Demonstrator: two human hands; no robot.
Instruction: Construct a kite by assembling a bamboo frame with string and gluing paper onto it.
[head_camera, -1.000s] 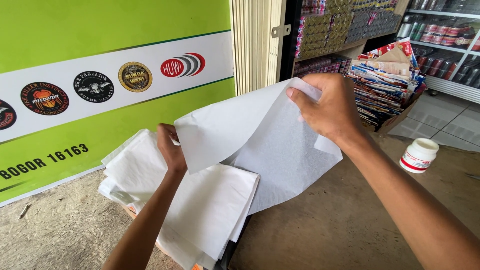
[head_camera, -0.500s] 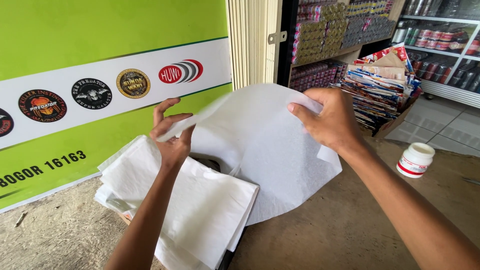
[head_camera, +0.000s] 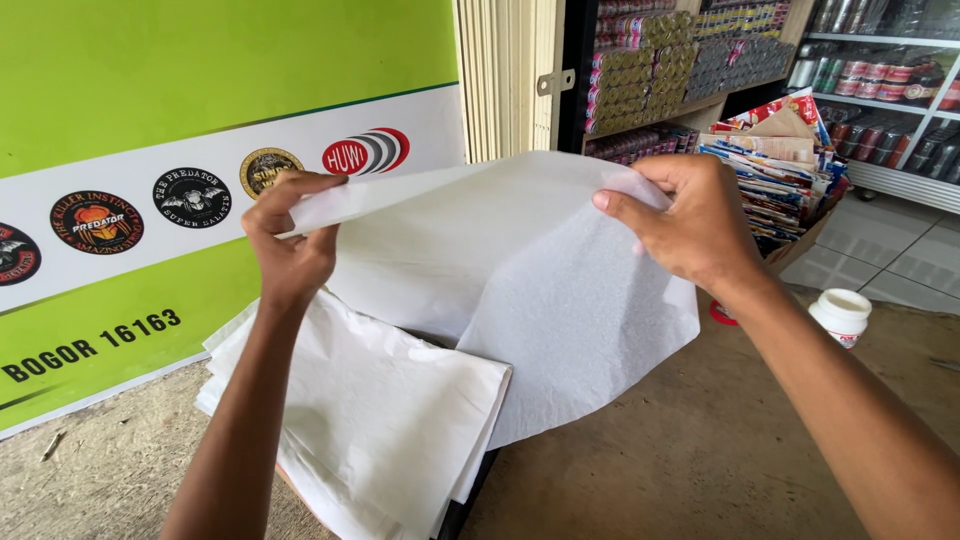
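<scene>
The left hand (head_camera: 285, 245) has risen off the paper stack (head_camera: 360, 420) since a second ago and now pinches the left edge of the white sheet (head_camera: 520, 290). The right hand (head_camera: 690, 225) keeps its pinch on the right edge — the sheet hangs spread between them, above the stack.

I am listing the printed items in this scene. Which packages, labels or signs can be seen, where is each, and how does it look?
Banner: left wall, green with a white band of round badges.
Stacked packets: dark shelves, upper middle, small and colourful.
Bundle of packets: box right of the right hand, red, blue and white.
Jar: counter at right, white with red label.
Cans: far-right shelf, red and dark.
</scene>
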